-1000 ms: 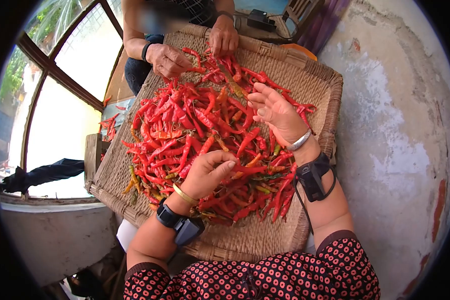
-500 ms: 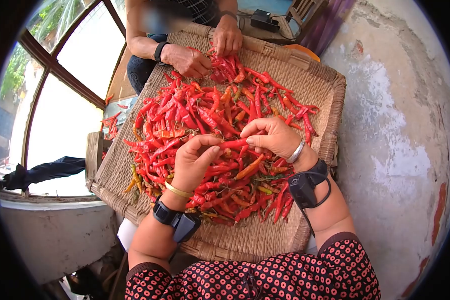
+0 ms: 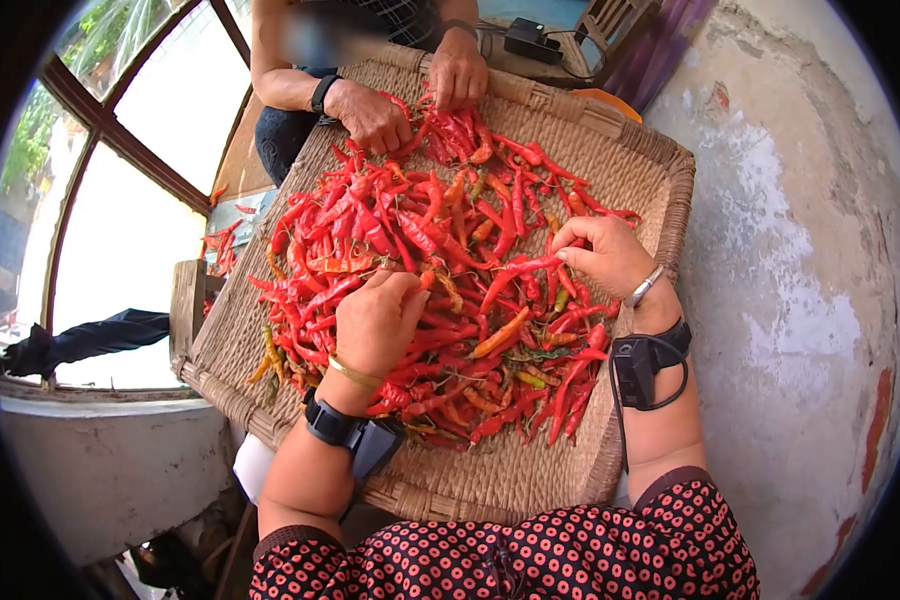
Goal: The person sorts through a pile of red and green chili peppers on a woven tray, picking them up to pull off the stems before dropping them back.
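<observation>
A large heap of red chili peppers [image 3: 410, 225], with a few orange and green ones among them, lies in a woven basket tray [image 3: 500, 480]. My right hand [image 3: 615, 262], over the heap's right side, pinches one end of a long red chili pepper [image 3: 523, 267] that points left and down. Over the middle of the heap, my left hand [image 3: 375, 325] has its thumb and fingers pressed together, a reddish tip showing beside them. I cannot tell what this hand holds.
Across the tray, another person's hands [image 3: 370, 118] work at the far peppers. A window [image 3: 135, 210] with a dark folded cloth [image 3: 95, 345] on its sill is at left. A peeling wall [image 3: 780, 300] stands close on the right. More red peppers [image 3: 223, 245] lie beyond the tray's left edge.
My hands, close together at one red pepper before, have moved apart. The right went right and up with a pepper; the left shifted slightly left. The other person's left-side hand moved a little.
</observation>
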The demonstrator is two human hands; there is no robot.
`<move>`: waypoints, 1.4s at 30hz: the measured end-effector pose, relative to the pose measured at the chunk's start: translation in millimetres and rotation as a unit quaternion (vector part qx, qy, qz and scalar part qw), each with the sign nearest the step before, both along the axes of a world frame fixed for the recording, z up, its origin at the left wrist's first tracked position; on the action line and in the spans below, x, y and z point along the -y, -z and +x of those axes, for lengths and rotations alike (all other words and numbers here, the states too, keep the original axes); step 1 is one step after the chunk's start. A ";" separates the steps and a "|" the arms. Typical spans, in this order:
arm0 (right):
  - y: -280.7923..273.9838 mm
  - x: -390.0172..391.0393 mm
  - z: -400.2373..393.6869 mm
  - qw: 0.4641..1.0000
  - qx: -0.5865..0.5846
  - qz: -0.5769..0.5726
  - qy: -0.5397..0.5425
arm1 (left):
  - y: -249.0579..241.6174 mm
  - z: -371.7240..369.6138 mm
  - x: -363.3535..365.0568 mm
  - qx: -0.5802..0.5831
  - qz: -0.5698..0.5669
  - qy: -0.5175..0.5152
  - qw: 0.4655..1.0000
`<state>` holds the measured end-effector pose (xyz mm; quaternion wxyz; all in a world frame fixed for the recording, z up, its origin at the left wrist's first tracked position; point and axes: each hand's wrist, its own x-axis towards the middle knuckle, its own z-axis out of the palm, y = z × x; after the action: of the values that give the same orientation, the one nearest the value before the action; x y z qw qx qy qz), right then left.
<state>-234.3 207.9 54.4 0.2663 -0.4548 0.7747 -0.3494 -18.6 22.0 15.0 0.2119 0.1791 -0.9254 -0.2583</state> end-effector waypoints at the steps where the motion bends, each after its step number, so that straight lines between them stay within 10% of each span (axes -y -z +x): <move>1: -2.7 3.3 2.5 0.996 0.040 -0.041 0.065 | 0.2 0.2 0.1 0.000 0.001 0.000 1.000; 6: -0.4 27.7 16.8 0.904 0.218 -0.317 0.184 | 4.0 0.6 2.1 0.017 -0.013 0.031 0.999; 10: 17.4 28.6 11.1 0.998 -0.032 0.043 0.014 | 5.2 0.1 -1.5 0.035 -0.015 0.048 0.998; 17: 59.2 42.2 33.4 0.944 -0.285 0.106 -0.126 | 2.4 0.4 -2.6 0.072 -0.007 0.059 0.996; 42: 17.5 35.8 67.5 0.963 -0.206 0.022 -0.170 | -6.7 -2.2 -24.4 -0.144 0.137 0.175 0.964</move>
<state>-166.8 172.1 36.9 0.1660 -0.6360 0.7317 -0.1803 -20.8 46.4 21.8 0.2677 0.0027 -0.8578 -0.4388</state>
